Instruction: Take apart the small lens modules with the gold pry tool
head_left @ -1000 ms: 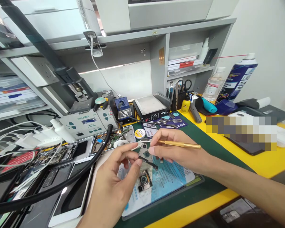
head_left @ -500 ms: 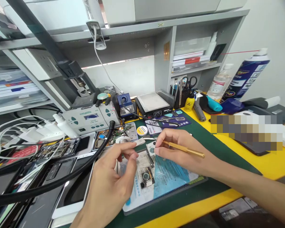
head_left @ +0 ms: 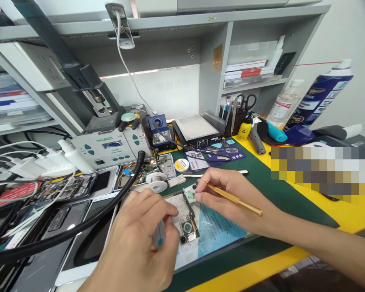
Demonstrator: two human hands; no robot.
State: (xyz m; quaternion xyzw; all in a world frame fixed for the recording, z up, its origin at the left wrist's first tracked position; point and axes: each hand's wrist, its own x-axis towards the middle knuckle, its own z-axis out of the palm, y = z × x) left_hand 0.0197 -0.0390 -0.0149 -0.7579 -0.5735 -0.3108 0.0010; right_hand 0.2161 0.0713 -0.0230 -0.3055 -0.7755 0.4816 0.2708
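The right hand [head_left: 231,198] pinches a gold tool [head_left: 235,199] between thumb and fingers, its tip resting on a small camera part [head_left: 191,194] that now lies on the blue mat [head_left: 213,231]. A second ago this part was held up between both hands; it has been set down at the mat's far edge. The left hand [head_left: 140,243] has dropped toward the mat's near-left side. Its fingers are curled together around a slim pale item with a teal tip [head_left: 159,237]; what that item is cannot be determined.

A second camera module [head_left: 188,230] lies on the mat just beside the left fingertips, apart from the first part. With both parts flat on the mat, the work appears to have shifted from hand-held to surface-supported.

Clearance: a solder spool [head_left: 157,182] and an opened phone [head_left: 146,172] sit close behind the mat's far-left corner. A black hose [head_left: 109,211] crosses left of the left hand. The green table cover [head_left: 280,194] to the right offers open room.
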